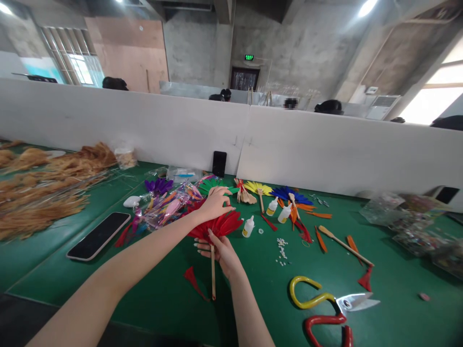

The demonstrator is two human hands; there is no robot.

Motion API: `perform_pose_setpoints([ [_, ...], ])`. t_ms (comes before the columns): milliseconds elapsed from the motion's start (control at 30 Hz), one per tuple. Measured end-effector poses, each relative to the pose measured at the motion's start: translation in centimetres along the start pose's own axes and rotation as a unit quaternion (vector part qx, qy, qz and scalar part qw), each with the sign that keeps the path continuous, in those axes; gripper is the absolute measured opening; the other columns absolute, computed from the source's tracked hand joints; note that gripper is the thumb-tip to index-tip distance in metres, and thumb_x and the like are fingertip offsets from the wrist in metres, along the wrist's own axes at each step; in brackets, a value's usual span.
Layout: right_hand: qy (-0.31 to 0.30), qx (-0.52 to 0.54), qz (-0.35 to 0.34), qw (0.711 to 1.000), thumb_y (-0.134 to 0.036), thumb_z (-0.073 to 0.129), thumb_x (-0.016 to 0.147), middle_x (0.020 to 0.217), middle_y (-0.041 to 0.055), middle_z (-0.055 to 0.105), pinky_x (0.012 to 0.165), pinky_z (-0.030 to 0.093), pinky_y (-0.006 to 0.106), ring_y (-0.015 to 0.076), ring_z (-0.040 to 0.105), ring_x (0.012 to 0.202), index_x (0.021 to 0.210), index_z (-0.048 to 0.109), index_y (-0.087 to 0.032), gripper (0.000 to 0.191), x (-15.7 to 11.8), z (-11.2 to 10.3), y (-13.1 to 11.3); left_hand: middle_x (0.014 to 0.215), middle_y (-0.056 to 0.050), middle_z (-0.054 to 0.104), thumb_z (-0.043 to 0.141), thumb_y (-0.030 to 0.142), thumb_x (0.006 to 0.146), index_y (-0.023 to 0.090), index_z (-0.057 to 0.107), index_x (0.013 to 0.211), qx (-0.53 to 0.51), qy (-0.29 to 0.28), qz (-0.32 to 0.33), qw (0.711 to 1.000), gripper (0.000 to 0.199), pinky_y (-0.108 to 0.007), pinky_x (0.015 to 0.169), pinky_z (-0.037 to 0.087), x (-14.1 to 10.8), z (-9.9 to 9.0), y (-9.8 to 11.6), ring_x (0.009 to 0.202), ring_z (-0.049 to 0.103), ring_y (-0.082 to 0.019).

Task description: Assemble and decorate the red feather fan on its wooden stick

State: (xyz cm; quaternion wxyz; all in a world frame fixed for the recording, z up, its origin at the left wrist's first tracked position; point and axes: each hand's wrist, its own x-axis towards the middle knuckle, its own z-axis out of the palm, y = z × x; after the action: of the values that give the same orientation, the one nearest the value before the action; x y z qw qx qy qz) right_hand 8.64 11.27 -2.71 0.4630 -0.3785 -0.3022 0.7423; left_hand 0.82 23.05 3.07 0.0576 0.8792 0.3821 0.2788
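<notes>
A red feather fan (pixel 220 225) with a slim wooden handle (pixel 213 277) stands upright in front of me. My right hand (pixel 222 253) is closed round the base of its feathers, with the thumb in front and the fingers behind. Over the top of the feathers reaches my left hand (pixel 216 203), fingers curved and apart from the thumb. Whether its fingertips touch a feather is unclear. A red tassel (pixel 193 282) lies left of the handle. Just right of the fan stands a small white glue bottle (pixel 248 226).
Scissors (pixel 334 306), small white beads (pixel 282 249), orange feathers (pixel 320 240) and a wooden stick (pixel 343 245) lie to the right. Behind are yellow (pixel 258 187), blue (pixel 292 194) and green (pixel 217 185) fans. A phone (pixel 99 236) and tan fibres (pixel 54 188) lie left.
</notes>
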Motion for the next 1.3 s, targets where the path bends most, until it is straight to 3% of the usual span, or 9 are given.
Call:
perform_pose_setpoints([
  [300, -0.005, -0.003, 0.006, 1.0, -0.048, 0.07, 0.067, 0.091, 0.015, 0.071, 0.061, 0.054, 0.025, 0.0191, 0.069, 0.074, 0.1, 0.06, -0.009, 0.052, 0.2, -0.2, 0.2, 0.109, -0.003, 0.063, 0.068, 0.039, 0.073, 0.017, 0.06, 0.055, -0.01, 0.004, -0.028, 1.0, 0.029, -0.043, 0.095, 0.028, 0.2, 0.1, -0.1, 0.114, 0.045, -0.025],
  [433, -0.02, 0.004, -0.001, 1.0, -0.046, 0.069, 0.07, 0.092, 0.0148, 0.071, 0.062, 0.054, 0.025, 0.0188, 0.069, 0.075, 0.098, 0.061, -0.009, 0.047, 0.2, -0.3, 0.3, 0.105, -0.003, 0.064, 0.06, 0.039, 0.08, 0.018, 0.061, 0.056, -0.013, 0.007, -0.037, 0.999, 0.032, -0.042, 0.095, 0.029, 0.4, 0.0, 0.1, 0.112, 0.047, -0.024],
  [567, -0.019, -0.004, -0.007, 1.0, -0.047, 0.066, 0.072, 0.092, 0.0153, 0.071, 0.063, 0.054, 0.025, 0.0192, 0.069, 0.077, 0.097, 0.061, -0.009, 0.046, 0.1, -0.3, 0.3, 0.106, -0.005, 0.063, 0.046, 0.036, 0.089, 0.02, 0.067, 0.074, -0.019, 0.022, -0.066, 0.997, 0.03, -0.042, 0.094, 0.032, 0.5, -0.1, -0.2, 0.108, 0.05, -0.022],
  [667, -0.022, -0.009, -0.007, 1.0, -0.046, 0.065, 0.073, 0.093, 0.0155, 0.071, 0.063, 0.054, 0.026, 0.0194, 0.069, 0.078, 0.099, 0.06, -0.009, 0.046, 0.0, -0.2, 0.3, 0.108, -0.005, 0.061, 0.047, 0.036, 0.088, 0.023, 0.067, 0.09, -0.03, 0.017, -0.064, 0.997, 0.024, -0.041, 0.096, 0.032, 0.5, -0.6, -0.4, 0.11, 0.048, -0.023],
  [833, -0.039, -0.025, -0.005, 0.999, -0.044, 0.067, 0.073, 0.091, 0.0152, 0.071, 0.064, 0.054, 0.025, 0.019, 0.069, 0.077, 0.097, 0.059, -0.008, 0.044, -0.2, 0.0, 0.2, 0.128, -0.004, 0.048, 0.059, 0.035, 0.08, 0.026, 0.069, 0.083, -0.03, -0.108, -0.017, 0.994, 0.013, -0.048, 0.104, 0.021, 0.7, -2.3, 0.4, 0.129, 0.028, -0.028],
  [967, -0.048, -0.038, -0.005, 0.998, -0.045, 0.066, 0.074, 0.093, 0.0155, 0.071, 0.064, 0.054, 0.025, 0.0199, 0.069, 0.081, 0.1, 0.058, -0.008, 0.046, -0.5, 0.1, 0.1, 0.139, -0.002, 0.036, 0.057, 0.029, 0.081, 0.027, 0.07, 0.084, -0.013, -0.207, -0.019, 0.978, 0.013, -0.05, 0.107, 0.013, 1.3, -3.3, 0.7, 0.136, 0.013, -0.03],
  [1100, -0.052, -0.04, -0.009, 0.998, -0.045, 0.064, 0.075, 0.094, 0.0152, 0.07, 0.065, 0.054, 0.026, 0.0199, 0.069, 0.082, 0.103, 0.057, -0.009, 0.047, -0.5, 0.0, 0.1, 0.143, -0.002, 0.032, 0.054, 0.028, 0.082, 0.027, 0.07, 0.089, 0.006, -0.291, 0.006, 0.957, 0.017, -0.052, 0.107, 0.012, 2.0, -3.7, 0.8, 0.137, 0.008, -0.03],
  [1300, -0.036, -0.028, 0.001, 0.999, -0.045, 0.065, 0.074, 0.092, 0.0146, 0.071, 0.063, 0.054, 0.026, 0.0203, 0.069, 0.08, 0.104, 0.055, -0.009, 0.048, -0.5, 0.1, 0.1, 0.14, -0.004, 0.038, 0.055, 0.025, 0.08, 0.024, 0.069, 0.089, 0.032, -0.33, 0.024, 0.943, 0.017, -0.047, 0.108, 0.014, 2.7, -4.2, 1.3, 0.136, 0.012, -0.029],
])
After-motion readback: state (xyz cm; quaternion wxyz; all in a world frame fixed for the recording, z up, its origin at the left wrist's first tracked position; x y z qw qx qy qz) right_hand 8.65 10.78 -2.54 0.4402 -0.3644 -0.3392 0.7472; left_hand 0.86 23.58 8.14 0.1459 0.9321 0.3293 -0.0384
